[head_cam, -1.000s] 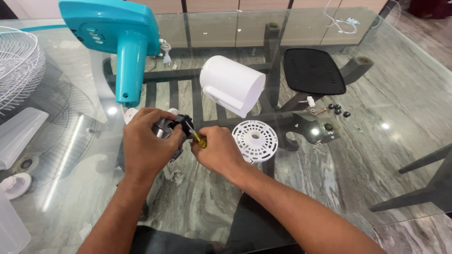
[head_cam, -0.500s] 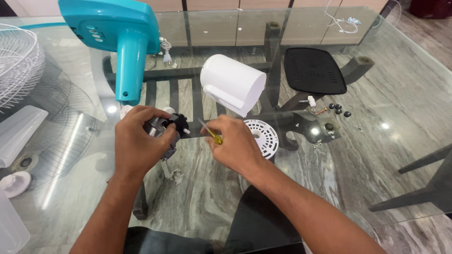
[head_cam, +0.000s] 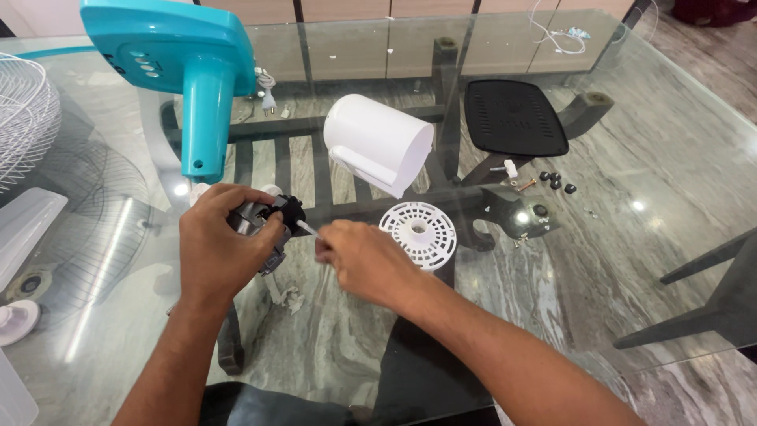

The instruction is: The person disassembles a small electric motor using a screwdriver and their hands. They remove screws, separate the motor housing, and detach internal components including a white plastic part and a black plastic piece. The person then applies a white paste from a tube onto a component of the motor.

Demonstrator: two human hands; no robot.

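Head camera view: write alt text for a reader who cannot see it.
Over a glass table, the left hand grips a small black fan motor while the right hand works a slim tool at it. Nearby sit a white round grille, a white cover and a turquoise fan stand.

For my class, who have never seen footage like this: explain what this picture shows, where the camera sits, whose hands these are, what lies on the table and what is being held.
The camera is worn on a person's head and looks down at their own two bare hands over a glass table. The left hand holds a small black and metal motor part. The right hand is closed around a thin tool whose pale tip meets that part. On the glass lie a turquoise fan stand, a white cylindrical cover, a round white slotted disc, a black vented panel and some small screws. A wire fan guard sits far left.
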